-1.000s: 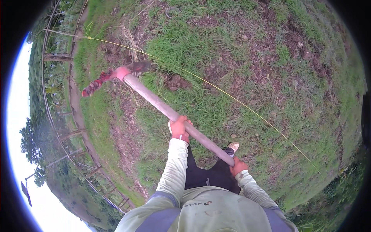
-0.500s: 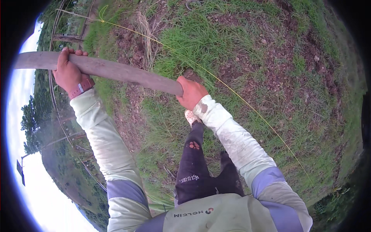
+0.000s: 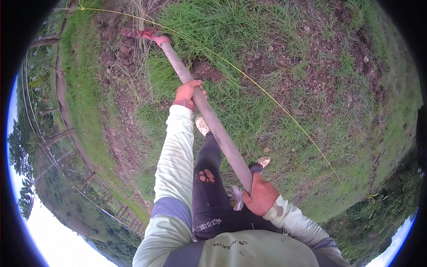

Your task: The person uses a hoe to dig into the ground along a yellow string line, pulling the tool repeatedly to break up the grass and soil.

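A pickaxe with a long grey wooden handle (image 3: 222, 135) slants across the view, from near my waist up to the far left. Its red, dirt-smeared head (image 3: 149, 35) is over dry grass and soil; the exact shape of the head is hard to make out. My left hand (image 3: 189, 92) is closed round the handle's upper middle. Close to my right thigh, my right hand (image 3: 261, 196) grips the butt end of the handle. Just right of the handle, a small dug hollow of reddish soil (image 3: 207, 70) lies among the grass.
A taut yellow string (image 3: 267, 95) runs low over the grass from far left to near right. My speckled shoes (image 3: 202, 125) stand on grassy, uneven ground. A wooden fence (image 3: 60, 135) and trees are at the left, with a hillside beyond.
The pickaxe has swung down from the raised left side, bringing its head into view near the ground. My left hand moved right; my right hand drew back toward my waist.
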Available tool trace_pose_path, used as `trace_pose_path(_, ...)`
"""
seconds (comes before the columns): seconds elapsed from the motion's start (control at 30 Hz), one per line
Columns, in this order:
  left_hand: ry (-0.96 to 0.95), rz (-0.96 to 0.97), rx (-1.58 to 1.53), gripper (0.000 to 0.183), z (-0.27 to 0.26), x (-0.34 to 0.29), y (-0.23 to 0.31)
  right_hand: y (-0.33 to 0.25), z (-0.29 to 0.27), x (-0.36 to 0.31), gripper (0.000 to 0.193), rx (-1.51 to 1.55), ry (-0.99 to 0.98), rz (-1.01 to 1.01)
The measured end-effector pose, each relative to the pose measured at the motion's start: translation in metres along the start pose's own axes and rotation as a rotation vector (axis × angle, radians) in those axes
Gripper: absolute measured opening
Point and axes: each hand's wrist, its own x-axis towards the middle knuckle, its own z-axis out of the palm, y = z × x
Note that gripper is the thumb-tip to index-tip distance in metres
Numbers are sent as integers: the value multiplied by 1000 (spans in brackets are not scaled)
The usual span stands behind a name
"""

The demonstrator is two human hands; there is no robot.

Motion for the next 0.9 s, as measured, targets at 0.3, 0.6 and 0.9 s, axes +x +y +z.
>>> trace_pose_path(0.3,-61,-75,-120,15,-26,6,74,-58,-33,-32,63,272,-68,-323)
trace_pose_path(0.6,-21,245,-295,14,-16,-19,-111,140,108,33,54,84,164,-74)
trace_pose_path(0.9,125,125,-320,11,-43,-17,-162,171,142,48,49,-84,246,36)
